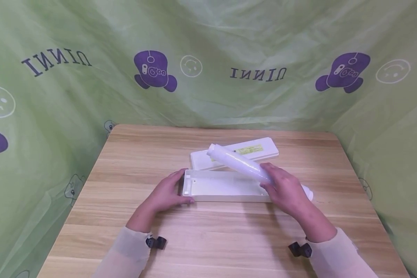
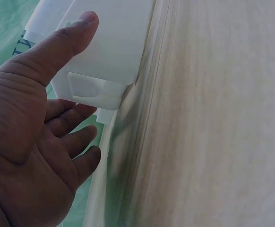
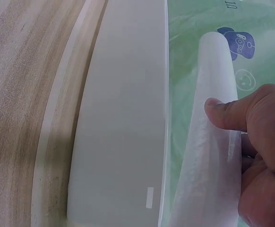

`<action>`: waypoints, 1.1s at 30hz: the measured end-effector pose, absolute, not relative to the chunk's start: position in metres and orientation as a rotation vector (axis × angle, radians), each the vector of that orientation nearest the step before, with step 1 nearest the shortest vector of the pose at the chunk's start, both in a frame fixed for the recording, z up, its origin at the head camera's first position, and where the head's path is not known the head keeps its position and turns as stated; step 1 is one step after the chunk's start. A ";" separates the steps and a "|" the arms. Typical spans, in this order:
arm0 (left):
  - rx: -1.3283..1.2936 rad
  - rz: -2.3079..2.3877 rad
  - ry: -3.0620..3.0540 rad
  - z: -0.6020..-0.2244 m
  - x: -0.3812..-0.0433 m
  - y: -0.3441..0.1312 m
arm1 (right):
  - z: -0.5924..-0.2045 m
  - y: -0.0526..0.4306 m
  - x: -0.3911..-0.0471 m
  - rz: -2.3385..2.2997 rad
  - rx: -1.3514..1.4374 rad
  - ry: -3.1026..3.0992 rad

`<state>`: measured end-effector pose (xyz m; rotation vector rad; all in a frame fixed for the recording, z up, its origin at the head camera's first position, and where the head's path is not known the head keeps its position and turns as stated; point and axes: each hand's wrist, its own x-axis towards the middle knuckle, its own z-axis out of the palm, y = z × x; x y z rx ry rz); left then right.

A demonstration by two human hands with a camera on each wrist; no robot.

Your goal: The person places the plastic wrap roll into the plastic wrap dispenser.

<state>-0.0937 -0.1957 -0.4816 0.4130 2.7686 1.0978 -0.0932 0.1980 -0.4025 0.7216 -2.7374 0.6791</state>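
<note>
A person's left hand (image 1: 168,191) holds the left end of an open white box (image 1: 229,198) on a wooden table (image 1: 201,239), the thumb pressed to the box's near wall and the fingers reaching round to its far side, where some fingertips slip out of sight. The right hand (image 1: 286,189), fingers closed round a roll of clear film (image 1: 238,161), holds it aslant over the right part of the box; whether roll and box touch cannot be told. One end of the roll reaches beyond the box's far wall, the other pokes out to the right of the box, and the stretch between is partly covered by the hand, which also hides the box's right end. Behind the box lies a white lid (image 1: 266,148), partly covered by the roll, its yellowish label (image 1: 251,149) too small to read. Farther behind the box hangs a green curtain (image 1: 212,34) with reversed lettering, its edges cut off by the frame. Nearer than the box, the sleeves (image 1: 125,251) run out of view at the bottom.
</note>
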 end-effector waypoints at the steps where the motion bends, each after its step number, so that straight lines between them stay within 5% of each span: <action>1: 0.417 1.102 2.768 -0.482 -0.094 -0.196 | -0.402 0.198 -0.093 0.679 0.719 -2.745; 33: 0.403 1.130 2.756 -0.481 -0.093 -0.194 | -0.406 0.186 -0.094 0.664 0.813 -2.762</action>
